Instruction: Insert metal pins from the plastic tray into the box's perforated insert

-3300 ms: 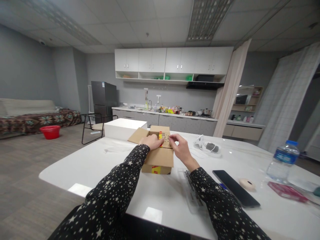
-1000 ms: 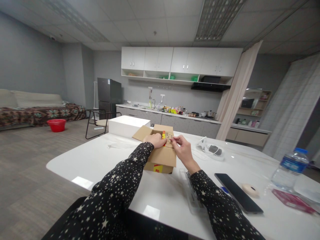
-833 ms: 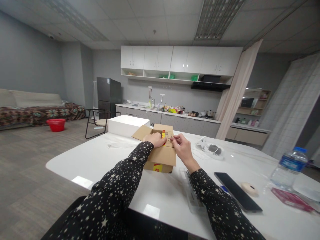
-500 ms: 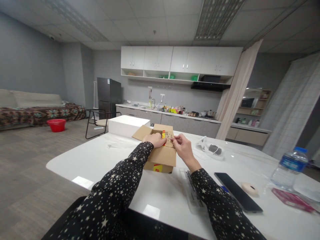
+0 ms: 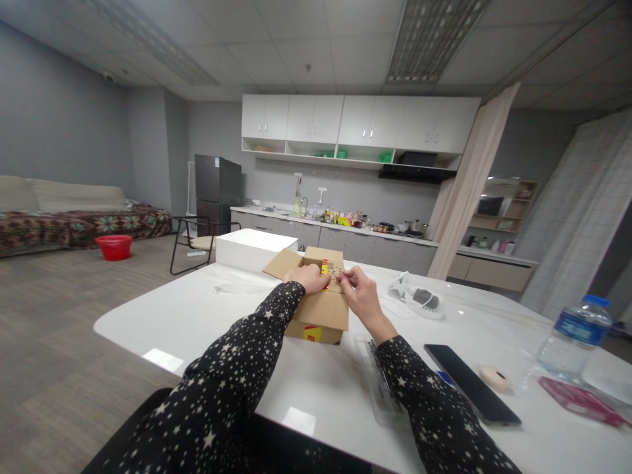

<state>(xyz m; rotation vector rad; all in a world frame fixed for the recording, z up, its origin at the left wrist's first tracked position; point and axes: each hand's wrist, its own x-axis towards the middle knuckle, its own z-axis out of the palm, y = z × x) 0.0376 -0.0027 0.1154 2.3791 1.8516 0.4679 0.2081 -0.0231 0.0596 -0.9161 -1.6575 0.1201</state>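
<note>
Only our viewpoint shifts noticeably since the frame 3.3 s earlier, setting the scene a little farther right; both hands keep their places on the cardboard box (image 5: 323, 311). This box stands on the table directly beneath our left hand (image 5: 310, 278), flaps spread. Our left thumb lies by the yellow-and-red tape (image 5: 324, 264); the other fingers are partly hidden, so we cannot tell whether they grip. Our right hand (image 5: 364, 293) brings thumb and forefinger near each other at the right edge of the printed panel (image 5: 335, 270); we cannot tell whether they close on it. We judge the work best done with the left hand steadying and the right fingertips light. On the glossy white table (image 5: 162, 316), a clear tray (image 5: 374, 397) lies nearer us than the right hand, a phone (image 5: 471, 384) farther right. Beyond both hands we see wall cabinets (image 5: 360, 122); far left of them, a red basin (image 5: 114, 247).
</note>
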